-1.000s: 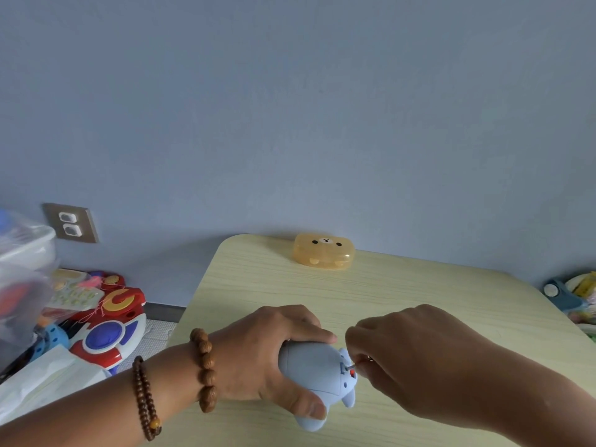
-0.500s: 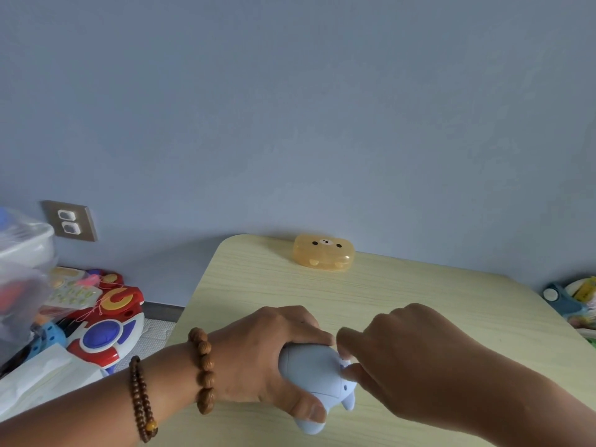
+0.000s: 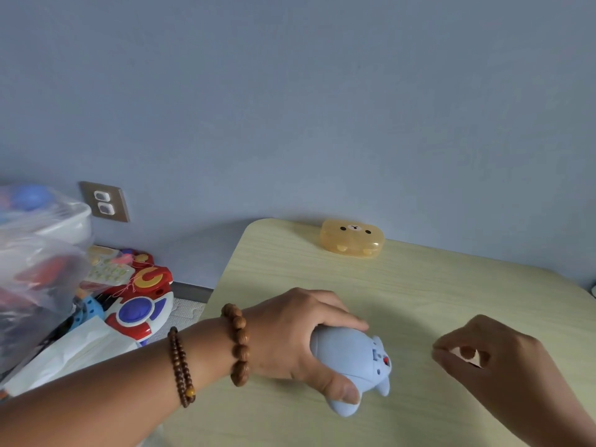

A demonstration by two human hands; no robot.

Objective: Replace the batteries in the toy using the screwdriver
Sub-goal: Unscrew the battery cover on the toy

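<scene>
A pale blue animal-shaped toy (image 3: 351,356) lies on its side on the light wooden table (image 3: 419,285). Its underside faces right and shows a small hatch and a red dot (image 3: 385,360). My left hand (image 3: 290,337) grips the toy's body from above, thumb underneath. My right hand (image 3: 483,359) hovers to the right of the toy, apart from it. Its fingers are curled and pinched around something small and pale, mostly hidden; it looks like the screwdriver.
A translucent orange bear-face case (image 3: 352,239) sits at the table's far edge by the wall. Left of the table, on the floor, are colourful plastic toys (image 3: 138,304) and a clear bag (image 3: 35,269). A wall socket (image 3: 104,201) is above them.
My right hand was at the toy's underside with a thin metal tip against it. It has now pulled away to the right. The left hand and toy have stayed put.
</scene>
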